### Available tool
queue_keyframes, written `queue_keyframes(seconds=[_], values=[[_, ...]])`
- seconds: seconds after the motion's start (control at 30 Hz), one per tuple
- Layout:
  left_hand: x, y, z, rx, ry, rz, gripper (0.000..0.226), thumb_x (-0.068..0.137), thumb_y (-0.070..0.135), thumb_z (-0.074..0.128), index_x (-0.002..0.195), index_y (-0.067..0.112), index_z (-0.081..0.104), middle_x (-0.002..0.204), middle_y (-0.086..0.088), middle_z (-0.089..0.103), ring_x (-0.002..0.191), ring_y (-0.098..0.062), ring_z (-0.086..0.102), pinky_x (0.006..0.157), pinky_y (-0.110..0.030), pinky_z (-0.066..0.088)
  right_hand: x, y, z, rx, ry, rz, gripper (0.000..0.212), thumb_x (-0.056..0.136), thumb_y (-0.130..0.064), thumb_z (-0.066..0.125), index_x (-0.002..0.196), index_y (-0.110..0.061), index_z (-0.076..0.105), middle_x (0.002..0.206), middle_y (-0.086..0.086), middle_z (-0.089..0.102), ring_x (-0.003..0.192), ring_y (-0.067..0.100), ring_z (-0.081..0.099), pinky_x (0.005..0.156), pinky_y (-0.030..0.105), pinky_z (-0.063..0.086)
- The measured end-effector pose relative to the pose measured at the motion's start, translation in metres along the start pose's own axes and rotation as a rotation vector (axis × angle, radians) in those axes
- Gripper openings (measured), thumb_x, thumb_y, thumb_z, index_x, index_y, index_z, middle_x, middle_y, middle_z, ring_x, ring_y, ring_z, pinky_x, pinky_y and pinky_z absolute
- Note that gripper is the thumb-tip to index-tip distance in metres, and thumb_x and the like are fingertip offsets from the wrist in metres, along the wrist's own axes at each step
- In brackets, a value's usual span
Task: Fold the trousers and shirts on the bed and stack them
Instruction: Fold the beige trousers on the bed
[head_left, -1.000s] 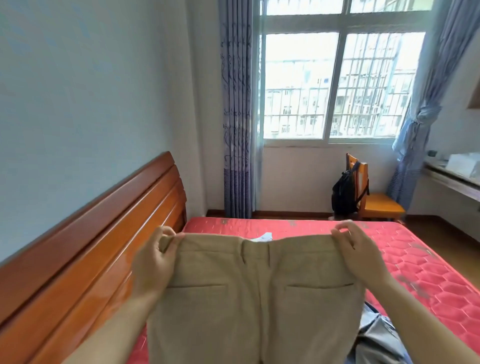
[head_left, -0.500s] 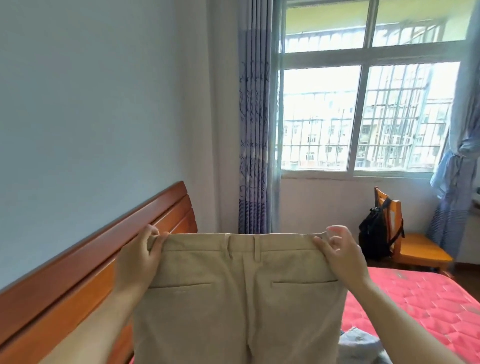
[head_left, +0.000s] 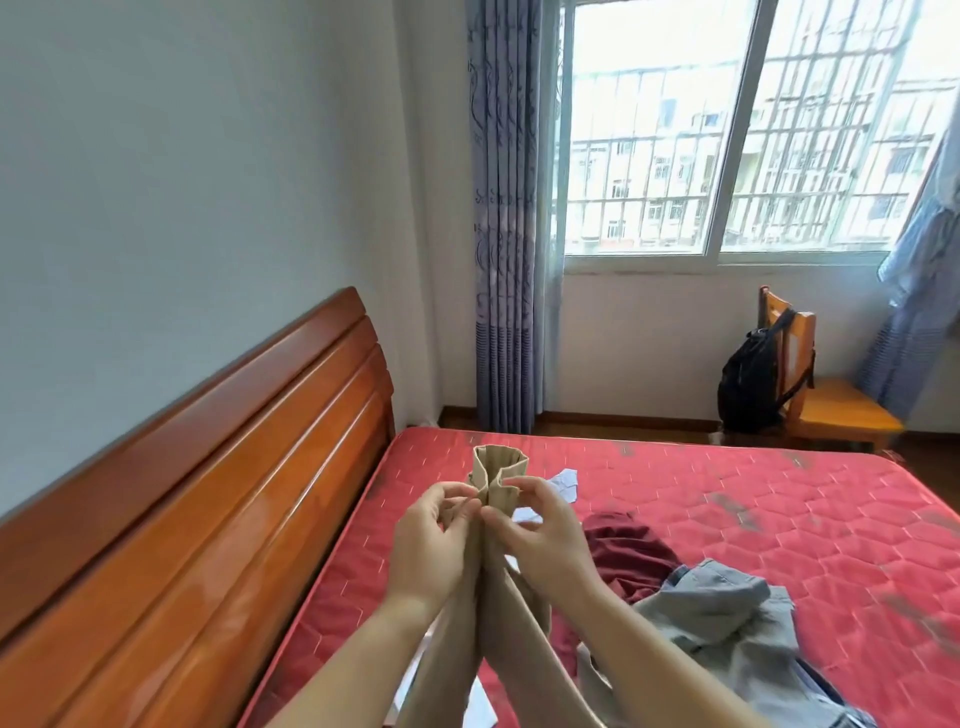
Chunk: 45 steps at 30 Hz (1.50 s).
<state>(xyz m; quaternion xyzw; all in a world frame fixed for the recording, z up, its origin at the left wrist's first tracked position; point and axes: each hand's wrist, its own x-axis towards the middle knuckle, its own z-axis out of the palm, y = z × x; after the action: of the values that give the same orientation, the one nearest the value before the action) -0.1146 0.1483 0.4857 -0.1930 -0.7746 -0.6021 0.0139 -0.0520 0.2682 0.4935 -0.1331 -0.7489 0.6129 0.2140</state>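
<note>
I hold the beige trousers (head_left: 500, 470) up over the red mattress (head_left: 727, 519), their waistband doubled in half lengthwise. My left hand (head_left: 431, 540) and my right hand (head_left: 540, 535) meet at the waistband and pinch its two ends together. The legs hang down between my forearms. A dark red garment (head_left: 626, 553) and crumpled grey trousers (head_left: 727, 618) lie on the bed to the right. A white garment (head_left: 563, 483) shows behind my hands.
A wooden headboard (head_left: 208, 493) runs along the left. Beyond the bed a wooden chair (head_left: 831, 410) carries a black backpack (head_left: 750, 384) under the window. Curtains (head_left: 506, 234) hang at the window's left and right.
My hands have come together, folding the spread waistband in half. The view has tilted down and more of the bed shows.
</note>
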Motion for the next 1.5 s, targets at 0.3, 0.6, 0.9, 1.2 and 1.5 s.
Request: queue_keyframes(seconds=[0.3, 0.6, 0.9, 1.2, 1.5], values=[[0.049, 0.034, -0.029, -0.049, 0.000, 0.223, 0.024, 0.089, 0.006, 0.058, 0.100, 0.028, 0.061, 0.091, 0.011, 0.071, 0.089, -0.004, 0.066, 0.077, -0.017, 0.051, 0.039, -0.031, -0.022, -0.123, 0.243, -0.334, 0.043, 0.084, -0.005, 0.059, 0.114, -0.036, 0.055, 0.105, -0.009, 0.060, 0.090, 0.012, 0.060, 0.077, 0.033, 0.051], [0.093, 0.138, -0.083, 0.013, 0.152, 0.625, 0.033, 0.096, 0.010, 0.041, 0.101, 0.042, 0.047, 0.092, 0.025, 0.059, 0.086, 0.005, 0.056, 0.071, -0.006, 0.041, 0.101, -0.120, -0.035, 0.166, 0.119, -0.372, 0.047, 0.086, -0.054, 0.052, 0.128, -0.059, 0.034, 0.114, -0.031, 0.054, 0.101, -0.014, 0.051, 0.083, 0.013, 0.041], [0.091, 0.146, -0.072, 0.213, 0.334, 0.308, 0.052, 0.091, 0.053, 0.043, 0.136, 0.031, 0.027, 0.122, 0.004, 0.054, 0.106, -0.016, 0.053, 0.081, -0.028, 0.035, 0.080, -0.140, -0.031, -0.079, 0.342, -0.561, 0.042, 0.093, -0.042, 0.047, 0.132, -0.048, 0.030, 0.112, -0.012, 0.063, 0.102, 0.004, 0.058, 0.087, 0.026, 0.045], [0.046, 0.124, -0.036, 0.287, 0.512, 0.598, 0.021, 0.096, 0.028, 0.036, 0.110, 0.025, 0.052, 0.101, -0.002, 0.053, 0.090, 0.019, 0.041, 0.071, 0.005, 0.029, 0.047, -0.098, -0.070, -0.143, 0.190, -0.640, 0.054, 0.093, -0.046, 0.044, 0.138, -0.058, 0.016, 0.120, -0.021, 0.054, 0.108, -0.002, 0.052, 0.096, 0.024, 0.042], [-0.015, 0.145, -0.076, 0.244, 0.572, 0.697, 0.024, 0.094, 0.014, 0.036, 0.109, 0.025, 0.050, 0.101, 0.031, 0.042, 0.096, 0.014, 0.044, 0.078, 0.002, 0.030, -0.007, -0.123, -0.052, -0.140, 0.405, -0.702, 0.041, 0.083, -0.050, 0.057, 0.120, -0.056, 0.041, 0.092, -0.036, 0.059, 0.075, -0.002, 0.060, 0.068, 0.018, 0.047]])
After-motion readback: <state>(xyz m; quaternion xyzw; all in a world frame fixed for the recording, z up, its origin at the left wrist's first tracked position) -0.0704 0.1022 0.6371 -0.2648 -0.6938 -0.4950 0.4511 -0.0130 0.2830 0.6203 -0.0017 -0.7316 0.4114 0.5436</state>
